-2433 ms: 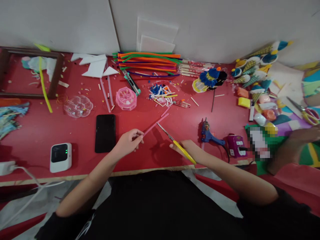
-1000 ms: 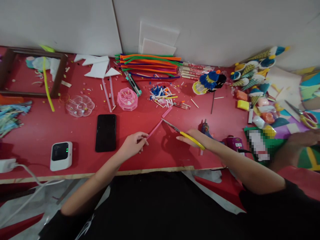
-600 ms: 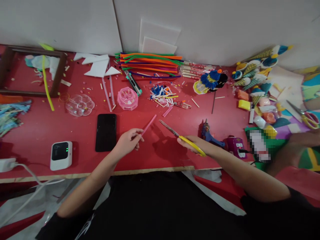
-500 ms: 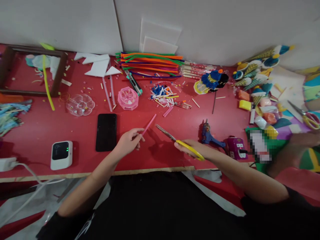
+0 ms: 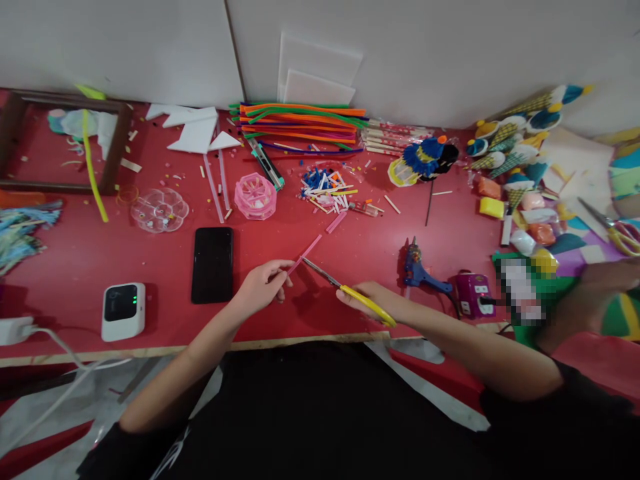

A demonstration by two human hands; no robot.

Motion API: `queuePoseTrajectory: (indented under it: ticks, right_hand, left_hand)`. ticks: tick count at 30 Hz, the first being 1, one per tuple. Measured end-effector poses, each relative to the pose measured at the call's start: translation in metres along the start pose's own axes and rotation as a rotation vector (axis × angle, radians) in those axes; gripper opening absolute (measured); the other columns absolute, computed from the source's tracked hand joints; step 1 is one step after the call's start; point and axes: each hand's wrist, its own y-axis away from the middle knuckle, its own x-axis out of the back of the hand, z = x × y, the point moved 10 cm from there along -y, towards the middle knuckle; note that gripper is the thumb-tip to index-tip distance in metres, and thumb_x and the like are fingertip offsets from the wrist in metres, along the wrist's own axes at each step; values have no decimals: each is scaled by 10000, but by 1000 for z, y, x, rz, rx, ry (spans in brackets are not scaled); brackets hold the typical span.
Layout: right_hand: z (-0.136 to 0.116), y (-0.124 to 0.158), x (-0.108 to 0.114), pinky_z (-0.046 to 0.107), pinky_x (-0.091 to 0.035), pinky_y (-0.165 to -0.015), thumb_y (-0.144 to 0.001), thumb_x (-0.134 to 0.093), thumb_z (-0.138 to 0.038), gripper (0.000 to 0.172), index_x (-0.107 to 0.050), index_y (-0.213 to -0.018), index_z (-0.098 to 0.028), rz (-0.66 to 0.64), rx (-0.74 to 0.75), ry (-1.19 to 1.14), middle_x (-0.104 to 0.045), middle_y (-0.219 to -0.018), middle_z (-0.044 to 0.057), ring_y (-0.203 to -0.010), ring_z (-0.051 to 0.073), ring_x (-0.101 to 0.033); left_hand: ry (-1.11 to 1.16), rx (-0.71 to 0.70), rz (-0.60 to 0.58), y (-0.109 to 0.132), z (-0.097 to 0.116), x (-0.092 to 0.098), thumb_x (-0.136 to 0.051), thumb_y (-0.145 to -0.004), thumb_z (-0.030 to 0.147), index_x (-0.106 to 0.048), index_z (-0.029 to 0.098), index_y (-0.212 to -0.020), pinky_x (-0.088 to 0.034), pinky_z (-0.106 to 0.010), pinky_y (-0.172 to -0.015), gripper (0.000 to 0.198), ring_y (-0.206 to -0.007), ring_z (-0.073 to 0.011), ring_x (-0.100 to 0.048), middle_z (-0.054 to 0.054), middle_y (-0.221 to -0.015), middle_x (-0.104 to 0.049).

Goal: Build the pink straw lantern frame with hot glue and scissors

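Note:
A thin pink straw point(image 5: 313, 247) is pinched between the thumb and fingers of my left hand point(image 5: 265, 285) and slants up and to the right. My right hand point(image 5: 373, 300) holds scissors with yellow handles point(image 5: 367, 305). Their blade tips meet the straw a little beyond my left fingertips; whether the blades have closed on it I cannot tell. Short pink straw pieces point(image 5: 336, 222) lie just behind on the red table point(image 5: 300, 327), beside a heap of small white, blue and orange cut bits point(image 5: 327, 190).
A black phone point(image 5: 213, 265) and white router-like box point(image 5: 123, 311) lie to the left. On the right are a blue glue gun point(image 5: 423, 270), purple power socket point(image 5: 475, 295) and another person's arm point(image 5: 575, 300). Pipe cleaners point(image 5: 300, 123) and a pink round container point(image 5: 255, 196) stand behind.
My right hand has moved left, bringing the scissors from beside the straw onto it. My left hand and the straw have shifted slightly right.

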Motion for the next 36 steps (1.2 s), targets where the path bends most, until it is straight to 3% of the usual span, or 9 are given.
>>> queuePoseTrajectory:
  ticks: [18, 27, 32, 36]
  right_hand:
    - [15, 0, 10, 246, -262, -470, -743, -353, -954, 738, -344, -573, -236, 81, -8, 37, -345, -513, -41, -507, 95, -336]
    - [27, 11, 39, 275, -231, -488, -696, -330, -997, 765, -300, -576, -241, 193, -52, 111, -286, -529, -44, -512, 94, -284]
    - [40, 8, 57, 265, -266, -440, -718, -353, -984, 753, -362, -589, -242, 221, -142, 102, -326, -471, -40, -457, 103, -348]
    - [51, 5, 63, 259, -319, -415, -729, -400, -963, 741, -386, -583, -237, 234, -210, 91, -372, -445, -32, -414, 107, -399]
  left_hand:
    - [-13, -33, -26, -5, 5, -11, -429, -937, 190, -623, 181, -1269, -417, -149, -426, 385, -495, -71, -630, -21, -876, -705]
    - [-19, -115, -42, -29, 30, -36, -444, -962, 145, -619, 168, -1320, -512, -165, -501, 400, -489, -50, -606, -46, -967, -750]
    - [-31, -143, -44, -44, 45, -55, -457, -967, 132, -589, 143, -1364, -528, -165, -498, 419, -488, -48, -591, -63, -996, -758]
    - [-45, -156, -20, -47, 51, -57, -481, -970, 138, -587, 131, -1367, -518, -157, -493, 410, -477, -41, -583, -69, -1007, -762]
